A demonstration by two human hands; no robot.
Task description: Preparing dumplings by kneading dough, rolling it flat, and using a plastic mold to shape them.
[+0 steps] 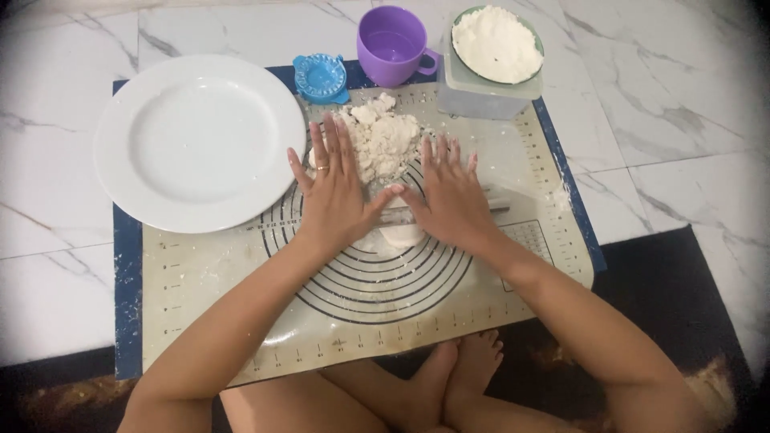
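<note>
My left hand [335, 192] and right hand [453, 196] lie flat, fingers spread wide, side by side on a rolling pin [489, 200]. Only bits of the pin show. Under it sits a small flat piece of dough [401, 235] on the baking mat [241, 321], which lies on the floor. Just past my fingers is a crumbly dough pile [381, 136]. I think the dough could stick to the pin or tear if I push too hard. My fingers could also bump the pile and spill crumbs toward the white plate [199, 143].
</note>
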